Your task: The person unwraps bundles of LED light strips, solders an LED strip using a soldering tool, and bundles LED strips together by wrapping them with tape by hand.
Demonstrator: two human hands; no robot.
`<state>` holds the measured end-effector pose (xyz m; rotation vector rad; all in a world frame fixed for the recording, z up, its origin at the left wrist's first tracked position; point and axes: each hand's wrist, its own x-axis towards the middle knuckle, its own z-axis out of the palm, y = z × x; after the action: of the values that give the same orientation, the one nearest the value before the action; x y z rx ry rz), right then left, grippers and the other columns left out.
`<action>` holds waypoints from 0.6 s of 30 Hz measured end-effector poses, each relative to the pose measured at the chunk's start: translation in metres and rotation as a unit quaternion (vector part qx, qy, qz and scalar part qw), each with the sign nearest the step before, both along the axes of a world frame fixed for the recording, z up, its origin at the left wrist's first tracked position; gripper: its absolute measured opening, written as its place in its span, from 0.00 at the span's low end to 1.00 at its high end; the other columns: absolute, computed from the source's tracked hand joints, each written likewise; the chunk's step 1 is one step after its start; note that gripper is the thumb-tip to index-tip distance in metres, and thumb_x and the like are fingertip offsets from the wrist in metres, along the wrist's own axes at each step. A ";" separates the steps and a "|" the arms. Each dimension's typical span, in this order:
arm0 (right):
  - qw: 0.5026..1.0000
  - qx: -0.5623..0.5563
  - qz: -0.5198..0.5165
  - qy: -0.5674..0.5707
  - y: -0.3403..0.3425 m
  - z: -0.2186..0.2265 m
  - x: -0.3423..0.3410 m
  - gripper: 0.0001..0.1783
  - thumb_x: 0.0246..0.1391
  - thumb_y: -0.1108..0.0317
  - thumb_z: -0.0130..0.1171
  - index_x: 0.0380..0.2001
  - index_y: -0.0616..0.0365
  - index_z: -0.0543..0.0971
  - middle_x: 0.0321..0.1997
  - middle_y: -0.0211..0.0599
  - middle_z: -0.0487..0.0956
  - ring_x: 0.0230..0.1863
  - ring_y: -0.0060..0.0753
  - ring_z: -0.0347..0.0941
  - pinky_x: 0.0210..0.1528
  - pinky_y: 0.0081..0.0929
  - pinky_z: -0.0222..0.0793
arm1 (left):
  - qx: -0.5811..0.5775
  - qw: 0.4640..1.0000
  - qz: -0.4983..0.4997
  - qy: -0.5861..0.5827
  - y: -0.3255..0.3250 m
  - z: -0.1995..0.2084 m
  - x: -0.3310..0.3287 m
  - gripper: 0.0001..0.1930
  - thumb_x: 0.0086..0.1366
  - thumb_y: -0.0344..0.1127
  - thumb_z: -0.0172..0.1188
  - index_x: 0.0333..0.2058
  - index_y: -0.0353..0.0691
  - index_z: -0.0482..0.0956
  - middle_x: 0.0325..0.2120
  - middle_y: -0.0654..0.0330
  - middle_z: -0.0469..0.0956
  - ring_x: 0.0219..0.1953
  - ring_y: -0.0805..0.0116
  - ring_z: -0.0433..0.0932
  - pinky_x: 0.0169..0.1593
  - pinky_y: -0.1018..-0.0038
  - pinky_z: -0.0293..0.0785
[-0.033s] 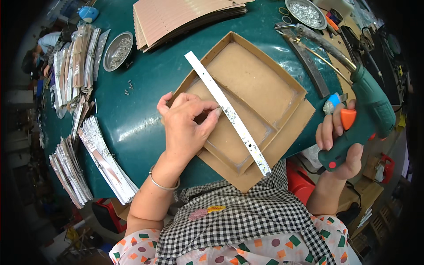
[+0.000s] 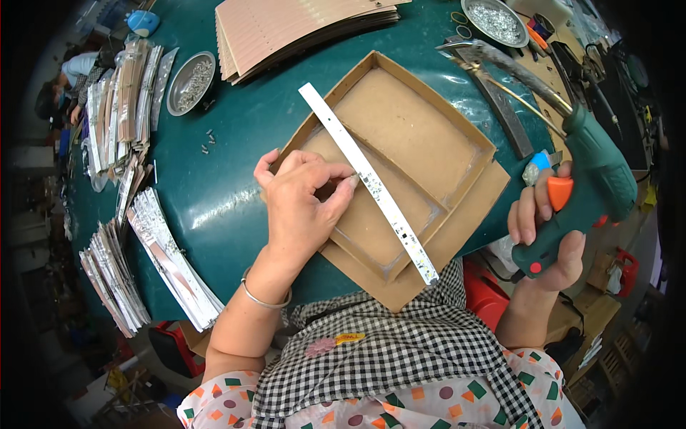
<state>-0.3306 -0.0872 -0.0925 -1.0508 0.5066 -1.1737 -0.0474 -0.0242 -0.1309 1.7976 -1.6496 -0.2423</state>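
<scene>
A white circuit board strip (image 2: pixel 348 148) with small electronic parts on its lower half lies slantwise across a cardboard tray (image 2: pixel 437 119). At the strip's left edge, thumb and forefinger of my left hand (image 2: pixel 299 196) are pinched together. Whatever tiny thing may sit between those fingertips is too small to make out. My right hand (image 2: pixel 550 236) grips a green soldering gun (image 2: pixel 599 161) by its handle, fingers near the orange trigger. Its metal tip and thin feed tube point up and left, above a dark bar and apart from the strip.
Bundles of strips (image 2: pixel 175 257) lie at left, beside a metal bowl of small parts (image 2: pixel 191 84). A stack of pinkish boards (image 2: pixel 300 28) sits at the back. Far right are another bowl (image 2: pixel 493 23) and a dark metal bar (image 2: pixel 500 107). Another person (image 2: pixel 78 71) is at far left.
The soldering gun in my right hand has shifted slightly left, its tip too. My left hand, the strip and the tray have stayed put.
</scene>
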 end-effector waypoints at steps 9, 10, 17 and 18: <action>0.996 0.027 -0.018 0.089 0.018 -0.001 0.007 0.42 0.45 0.58 0.71 0.53 0.76 0.63 0.46 0.49 0.69 0.18 0.26 0.67 0.14 0.20 0.67 | -0.002 1.000 0.013 -0.002 0.000 0.000 -0.004 0.04 0.49 0.33 0.68 0.27 0.47 0.85 0.21 0.69 0.75 0.32 0.74 0.74 0.59 0.55 0.50; 0.996 0.028 -0.017 0.089 0.022 -0.004 0.003 0.42 0.45 0.58 0.71 0.53 0.76 0.63 0.46 0.49 0.69 0.18 0.26 0.67 0.14 0.20 0.67 | 0.000 1.000 0.011 -0.001 0.000 0.000 -0.004 0.04 0.49 0.33 0.68 0.27 0.47 0.85 0.21 0.69 0.75 0.32 0.74 0.74 0.59 0.54 0.50; 0.984 0.050 0.099 0.141 0.034 -0.017 -0.013 0.35 0.47 0.77 0.67 0.58 0.70 0.63 0.52 0.54 0.73 0.31 0.29 0.72 0.29 0.23 0.70 | -0.018 1.000 0.013 -0.004 0.000 -0.001 -0.006 0.05 0.48 0.32 0.69 0.27 0.47 0.85 0.20 0.69 0.75 0.32 0.74 0.74 0.59 0.53 0.51; 0.985 0.044 0.103 0.132 0.034 -0.017 -0.012 0.34 0.48 0.78 0.65 0.57 0.70 0.63 0.52 0.54 0.73 0.30 0.28 0.71 0.29 0.23 0.70 | -0.023 1.000 0.014 -0.004 0.000 -0.002 -0.006 0.05 0.48 0.32 0.69 0.27 0.47 0.85 0.20 0.69 0.75 0.31 0.74 0.74 0.59 0.53 0.51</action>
<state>-0.3424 -0.0532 -0.1098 -1.1590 0.6357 -0.8270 -0.0530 -0.0239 -0.1329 1.7881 -1.6223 -0.1848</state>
